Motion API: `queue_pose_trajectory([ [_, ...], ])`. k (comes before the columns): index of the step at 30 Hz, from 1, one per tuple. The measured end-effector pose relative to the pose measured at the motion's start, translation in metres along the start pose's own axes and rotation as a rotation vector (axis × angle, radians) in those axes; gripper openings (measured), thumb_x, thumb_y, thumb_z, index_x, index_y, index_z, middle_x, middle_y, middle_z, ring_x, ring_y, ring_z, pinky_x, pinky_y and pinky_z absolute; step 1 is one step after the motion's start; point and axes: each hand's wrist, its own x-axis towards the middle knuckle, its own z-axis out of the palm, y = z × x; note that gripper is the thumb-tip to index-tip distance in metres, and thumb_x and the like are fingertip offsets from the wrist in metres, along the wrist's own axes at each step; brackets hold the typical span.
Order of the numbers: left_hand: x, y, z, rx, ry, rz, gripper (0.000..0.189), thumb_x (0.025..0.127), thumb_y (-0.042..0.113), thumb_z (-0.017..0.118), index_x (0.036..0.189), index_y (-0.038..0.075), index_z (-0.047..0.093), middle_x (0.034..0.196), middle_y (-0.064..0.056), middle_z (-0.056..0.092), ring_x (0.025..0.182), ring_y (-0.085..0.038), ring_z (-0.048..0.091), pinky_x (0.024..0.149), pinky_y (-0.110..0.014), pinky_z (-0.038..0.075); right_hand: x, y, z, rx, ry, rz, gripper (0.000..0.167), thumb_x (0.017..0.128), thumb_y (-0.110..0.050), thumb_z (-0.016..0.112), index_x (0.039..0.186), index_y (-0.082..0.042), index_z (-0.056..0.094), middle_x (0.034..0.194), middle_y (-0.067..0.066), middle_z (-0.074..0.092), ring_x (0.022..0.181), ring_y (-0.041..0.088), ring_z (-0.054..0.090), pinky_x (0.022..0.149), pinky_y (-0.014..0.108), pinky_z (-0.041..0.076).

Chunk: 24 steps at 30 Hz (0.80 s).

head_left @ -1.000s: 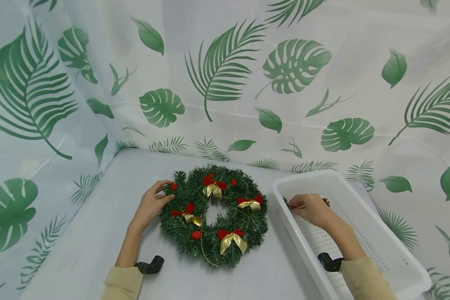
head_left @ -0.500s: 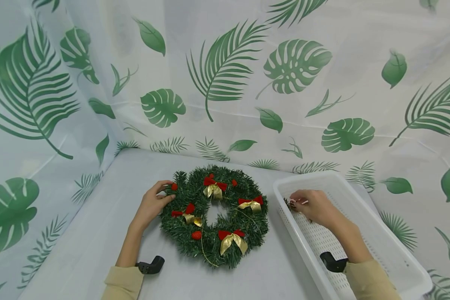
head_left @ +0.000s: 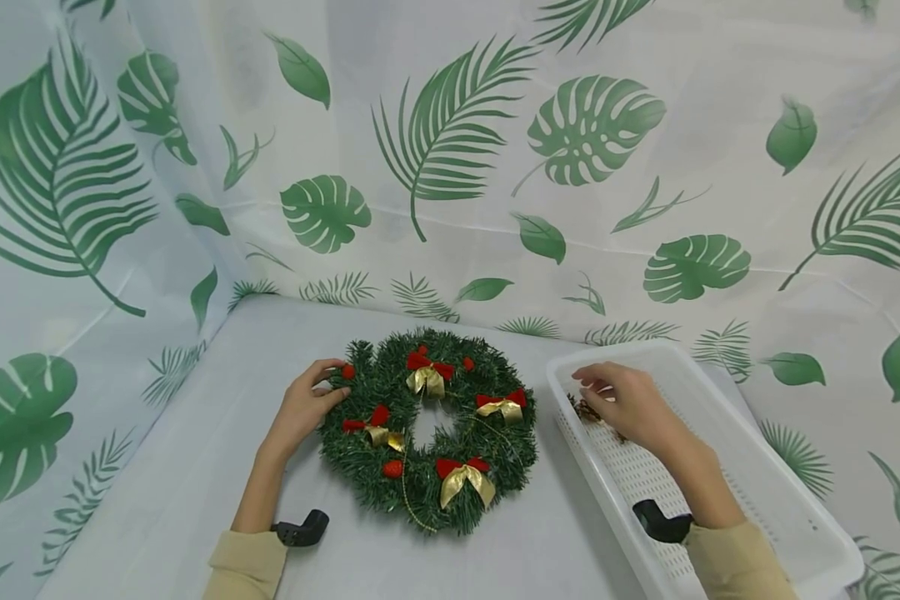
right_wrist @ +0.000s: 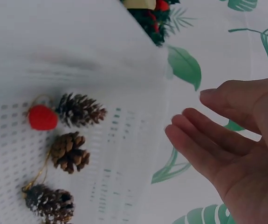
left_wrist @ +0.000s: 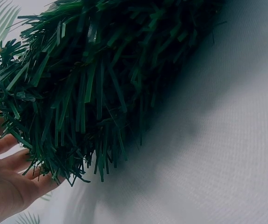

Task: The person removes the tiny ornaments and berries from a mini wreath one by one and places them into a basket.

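Observation:
A green tinsel wreath (head_left: 450,492) with gold-and-red bows and red berries lies flat on the white table. My left hand (head_left: 309,404) holds its left edge, thumb and fingers bent about the tinsel. In the left wrist view the fingers (left_wrist: 15,161) reach in partly behind the strands. Over the near-left corner area of the white basket (head_left: 607,504), my right hand (head_left: 630,404) hovers with nothing in it, thumb and fingertips apart. Below it are several pine cones, one snow-tipped (right_wrist: 81,111) and one plain brown (right_wrist: 70,152), plus a red berry ornament (right_wrist: 43,117).
The basket's raised rim (head_left: 847,558) stands between the right forearm and the table. A leaf-printed curtain (head_left: 465,250) closes off the back and left side. Black camera mounts (head_left: 302,530) sit on both wrists.
My right hand has risen from the pine cones and its fingers have parted. A pine cone seen right of that hand one second ago no longer shows there. The left hand stays put.

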Motion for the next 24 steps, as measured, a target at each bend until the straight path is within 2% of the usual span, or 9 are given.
queue_pose_trajectory([
  [5,0.0,0.0,0.001,0.007,0.002,0.001,0.053,0.102,0.022,0.066,0.152,0.018,0.047,0.162,-0.022,0.037,0.139,-0.049,0.049,0.104,-0.059,0.05,0.008,-0.01,0.002,0.01,-0.016,0.008,0.02,0.094,-0.001,0.071,0.113,0.002,0.074,0.104,0.017,0.076,0.087,0.029,0.076,0.076,0.042,0.063],
  [15,0.0,0.0,0.002,0.011,0.012,0.004,0.054,0.102,0.024,0.066,0.152,0.016,0.048,0.16,-0.024,0.039,0.136,-0.049,0.051,0.102,-0.059,0.051,0.028,-0.023,0.016,0.055,-0.033,-0.009,0.023,0.093,0.001,0.071,0.116,0.001,0.073,0.103,0.014,0.076,0.09,0.03,0.075,0.078,0.042,0.063],
  [24,0.0,0.001,0.001,0.021,0.011,0.007,0.053,0.102,0.022,0.066,0.152,0.016,0.047,0.16,-0.024,0.039,0.136,-0.049,0.052,0.102,-0.057,0.051,0.044,-0.029,0.031,0.145,-0.066,0.009,0.024,0.094,0.002,0.069,0.118,0.003,0.072,0.113,0.018,0.074,0.097,0.032,0.074,0.082,0.04,0.063],
])
